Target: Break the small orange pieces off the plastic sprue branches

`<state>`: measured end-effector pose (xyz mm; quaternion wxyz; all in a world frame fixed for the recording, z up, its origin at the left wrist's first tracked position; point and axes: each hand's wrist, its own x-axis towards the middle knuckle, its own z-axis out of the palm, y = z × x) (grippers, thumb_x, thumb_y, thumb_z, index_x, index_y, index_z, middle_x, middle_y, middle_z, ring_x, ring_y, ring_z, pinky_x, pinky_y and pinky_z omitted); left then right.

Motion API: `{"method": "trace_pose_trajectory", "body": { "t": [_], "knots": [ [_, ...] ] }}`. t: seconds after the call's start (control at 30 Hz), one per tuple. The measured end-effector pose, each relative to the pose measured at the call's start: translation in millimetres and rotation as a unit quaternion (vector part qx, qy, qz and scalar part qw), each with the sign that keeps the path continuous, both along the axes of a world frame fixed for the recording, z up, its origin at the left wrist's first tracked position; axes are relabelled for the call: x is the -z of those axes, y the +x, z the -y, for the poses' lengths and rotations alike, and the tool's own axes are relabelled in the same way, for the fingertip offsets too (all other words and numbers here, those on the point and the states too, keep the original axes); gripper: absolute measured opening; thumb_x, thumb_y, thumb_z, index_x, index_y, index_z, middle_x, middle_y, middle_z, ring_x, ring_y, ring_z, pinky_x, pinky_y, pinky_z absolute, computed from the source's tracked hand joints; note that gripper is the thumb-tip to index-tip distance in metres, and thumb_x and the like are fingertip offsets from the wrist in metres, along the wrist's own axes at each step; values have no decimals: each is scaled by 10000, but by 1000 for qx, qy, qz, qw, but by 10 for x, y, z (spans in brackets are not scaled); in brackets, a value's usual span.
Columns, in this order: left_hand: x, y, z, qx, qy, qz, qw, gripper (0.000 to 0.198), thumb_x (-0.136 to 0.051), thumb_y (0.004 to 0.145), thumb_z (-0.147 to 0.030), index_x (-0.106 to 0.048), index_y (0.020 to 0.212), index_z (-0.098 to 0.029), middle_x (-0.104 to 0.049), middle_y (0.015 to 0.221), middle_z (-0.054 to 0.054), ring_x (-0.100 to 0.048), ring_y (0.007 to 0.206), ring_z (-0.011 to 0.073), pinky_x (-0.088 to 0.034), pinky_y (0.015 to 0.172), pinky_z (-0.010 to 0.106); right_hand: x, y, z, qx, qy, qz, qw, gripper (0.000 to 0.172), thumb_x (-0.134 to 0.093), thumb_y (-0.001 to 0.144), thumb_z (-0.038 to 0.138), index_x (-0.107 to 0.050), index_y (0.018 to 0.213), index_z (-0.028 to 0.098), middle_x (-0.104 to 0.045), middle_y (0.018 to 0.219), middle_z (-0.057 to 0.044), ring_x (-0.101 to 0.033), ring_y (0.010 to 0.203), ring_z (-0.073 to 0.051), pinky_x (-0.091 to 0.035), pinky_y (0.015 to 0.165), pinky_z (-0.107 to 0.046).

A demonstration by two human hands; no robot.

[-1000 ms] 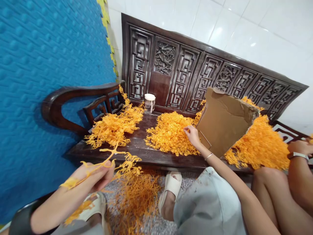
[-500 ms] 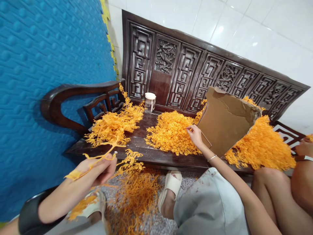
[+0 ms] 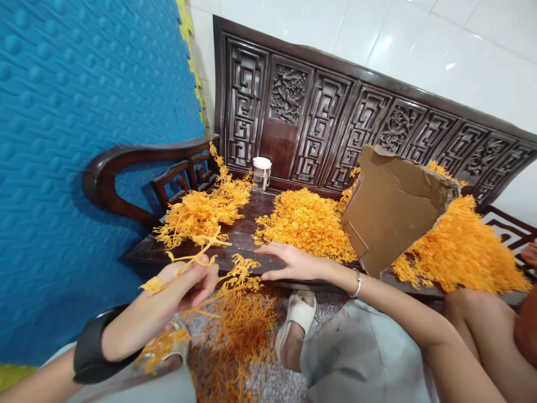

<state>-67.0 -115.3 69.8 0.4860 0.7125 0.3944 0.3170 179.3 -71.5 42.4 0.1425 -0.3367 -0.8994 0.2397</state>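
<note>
My left hand (image 3: 197, 284) is closed around an orange plastic branch (image 3: 195, 258). The branch looks like a moulding sprue, with one end poking up over the fist and a flat end (image 3: 153, 285) lying along my wrist. More orange twigs (image 3: 240, 275) spread out to the right of this fist; whether they join the held piece I cannot tell. My right hand (image 3: 289, 262) hovers over the bench's front edge, thumb and fingers apart, reaching toward those twigs with nothing visible in it. Behind it lies a heap of small orange pieces (image 3: 308, 224).
The dark carved wooden bench (image 3: 255, 215) bears a tangled orange pile (image 3: 205, 210), a lidded clear cup (image 3: 262, 174), a cardboard box (image 3: 398, 207) and a large orange heap (image 3: 470, 246). Orange branches (image 3: 239, 330) cover the floor. Another person's knee (image 3: 474, 313) is at right.
My right hand has left the middle heap and moved left and nearer me, its fingers spreading from a pinch. My left hand keeps the branch and sits slightly further right in view.
</note>
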Motion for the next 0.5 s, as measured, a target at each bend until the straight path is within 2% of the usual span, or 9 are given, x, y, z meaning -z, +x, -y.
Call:
{"method": "trace_pose_trajectory", "body": {
  "t": [0.07, 0.17, 0.23, 0.37, 0.5],
  "knots": [
    [6, 20, 13, 2, -12, -5, 1000, 571, -262, 753, -701, -317, 451, -220, -296, 460, -40, -258, 433, 103, -218, 409, 251, 73, -94, -9, -24, 7, 13, 1000, 468, -553, 810, 405, -483, 1189, 140, -573, 1074, -92, -546, 886, -141, -445, 797, -265],
    [6, 11, 40, 5, -21, -6, 1000, 576, -273, 743, -712, -318, 450, -219, -298, 462, -41, -264, 431, 104, -227, 415, 251, 169, -155, -43, -61, 34, 24, 997, 266, -488, 860, 354, -585, 974, 135, -604, 893, -60, -545, 772, -120, -431, 750, -243],
    [7, -23, 45, 4, -15, -12, 1000, 573, -257, 752, -705, -317, 453, -220, -302, 460, -40, -270, 429, 106, -236, 418, 251, 188, -143, -53, -79, 37, 13, 996, 223, -458, 879, 309, -593, 858, 133, -594, 816, -44, -533, 736, -108, -415, 735, -231],
    [49, -112, 23, -3, 6, -39, 999, 557, -244, 773, -669, -325, 452, -221, -294, 449, -43, -265, 423, 107, -233, 412, 248, 100, -33, -17, -63, -4, -35, 997, 172, -479, 859, 275, -548, 777, 140, -519, 717, 3, -471, 660, -83, -384, 656, -201],
    [135, -143, 48, 45, -14, -67, 997, 540, -235, 814, -602, -349, 453, -218, -299, 443, -50, -267, 412, 99, -265, 418, 232, -24, 85, 51, -53, -59, -46, 996, 263, -478, 829, 243, -414, 589, 155, -345, 591, 50, -346, 565, -65, -301, 559, -188]
  ]
}}
